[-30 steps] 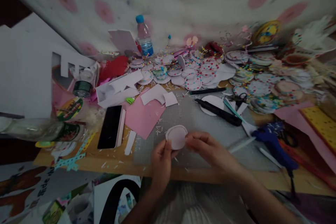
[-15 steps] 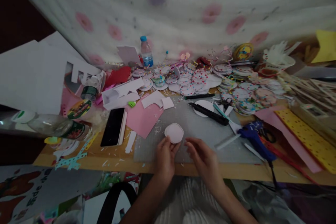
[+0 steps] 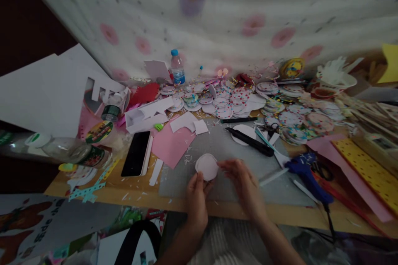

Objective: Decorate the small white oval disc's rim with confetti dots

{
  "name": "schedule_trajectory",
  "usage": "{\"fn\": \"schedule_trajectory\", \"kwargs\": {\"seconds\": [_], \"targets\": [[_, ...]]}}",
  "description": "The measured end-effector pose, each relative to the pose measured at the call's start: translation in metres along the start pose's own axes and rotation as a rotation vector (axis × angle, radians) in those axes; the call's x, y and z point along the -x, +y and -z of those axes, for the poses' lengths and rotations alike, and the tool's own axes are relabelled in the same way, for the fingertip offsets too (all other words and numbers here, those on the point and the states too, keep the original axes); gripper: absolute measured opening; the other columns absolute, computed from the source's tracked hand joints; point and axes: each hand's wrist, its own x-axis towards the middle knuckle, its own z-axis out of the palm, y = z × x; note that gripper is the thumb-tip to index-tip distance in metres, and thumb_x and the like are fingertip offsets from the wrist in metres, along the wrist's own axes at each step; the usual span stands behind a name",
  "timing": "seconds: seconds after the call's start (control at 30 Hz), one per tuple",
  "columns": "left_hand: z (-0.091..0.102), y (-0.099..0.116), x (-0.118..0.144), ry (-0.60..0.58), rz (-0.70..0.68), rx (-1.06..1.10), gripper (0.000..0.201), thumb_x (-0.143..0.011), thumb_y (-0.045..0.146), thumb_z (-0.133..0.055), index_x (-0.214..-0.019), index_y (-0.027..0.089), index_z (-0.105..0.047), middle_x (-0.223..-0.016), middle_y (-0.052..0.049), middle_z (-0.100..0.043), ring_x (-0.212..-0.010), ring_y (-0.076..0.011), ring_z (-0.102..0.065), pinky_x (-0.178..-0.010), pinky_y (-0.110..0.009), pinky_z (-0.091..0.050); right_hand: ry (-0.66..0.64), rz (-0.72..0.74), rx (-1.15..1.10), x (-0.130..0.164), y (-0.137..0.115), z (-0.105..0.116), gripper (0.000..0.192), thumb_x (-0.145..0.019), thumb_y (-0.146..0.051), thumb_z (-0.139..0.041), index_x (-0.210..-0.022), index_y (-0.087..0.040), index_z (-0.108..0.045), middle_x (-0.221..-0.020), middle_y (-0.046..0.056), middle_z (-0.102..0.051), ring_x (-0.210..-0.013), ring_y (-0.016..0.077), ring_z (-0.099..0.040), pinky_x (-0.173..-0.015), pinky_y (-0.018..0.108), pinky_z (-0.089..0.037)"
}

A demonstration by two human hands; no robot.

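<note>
Over the grey cutting mat (image 3: 236,161), just right of the pink paper sheet (image 3: 170,143), you are pinching the pale round disc (image 3: 207,167) in your left hand (image 3: 197,198) fingers while your right hand (image 3: 244,184), half a second ago drawn back, is returning with loosely curled fingers to its edge.

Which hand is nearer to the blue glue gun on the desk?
Right. The right hand is at the pale round disc, on the side toward the blue glue gun; the left hand holds the disc's far side.
</note>
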Motion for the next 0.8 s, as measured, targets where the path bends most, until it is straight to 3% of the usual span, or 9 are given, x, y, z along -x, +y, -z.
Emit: {"fn": "schedule_trajectory", "kwargs": {"seconds": [0.1, 0.2, 0.33, 0.8], "targets": [[0.0, 0.005, -0.002, -0.056, 0.058, -0.006, 0.039, -0.068, 0.043, -0.079, -0.09, 0.011, -0.074, -0.097, -0.012, -0.075, -0.092, -0.0247, -0.07, -0.089, -0.039, -0.055, -0.095, -0.07, 0.0, -0.009, -0.008, 0.007, 0.036, -0.087, -0.053, -0.053, -0.093, -0.02, -0.068, -0.095, 0.01, -0.074, -0.086, 0.02, -0.067, -0.071, 0.03, -0.053], [0.001, 0.009, -0.004, -0.118, 0.123, -0.009, 0.036, -0.07, 0.04, -0.079, -0.09, 0.011, -0.074, -0.097, -0.013, -0.075, -0.092, -0.0248, -0.07, -0.087, -0.038, -0.055, -0.228, -0.014, 0.2, -0.018, -0.017, 0.014, 0.031, -0.079, -0.044, -0.067, -0.1, -0.021, -0.069, -0.094, 0.008, -0.074, -0.079, 0.0176, -0.067, -0.071, 0.029, -0.054], [0.002, 0.013, -0.006, -0.145, 0.175, -0.015, 0.032, -0.071, 0.037, -0.078, -0.091, 0.012, -0.075, -0.099, -0.013, -0.074, -0.093, -0.0249, -0.069, -0.085, -0.037, -0.055, -0.3, 0.06, 0.351, -0.023, -0.023, 0.02, 0.029, -0.082, -0.036, -0.064, -0.106, -0.022, -0.068, -0.092, 0.005, -0.074, -0.077, 0.0166, -0.069, -0.072, 0.031, -0.057], [-0.001, 0.015, -0.006, -0.17, 0.203, -0.099, 0.033, -0.069, 0.039, -0.08, -0.086, 0.012, -0.076, -0.087, -0.01, -0.075, -0.077, -0.019, -0.068, -0.073, -0.03, -0.057, -0.175, 0.129, 0.515, -0.021, -0.014, 0.022, 0.027, -0.083, -0.036, -0.062, -0.101, -0.02, -0.074, -0.083, 0.007, -0.075, -0.066, 0.0174, -0.066, -0.058, 0.029, -0.053]]}}
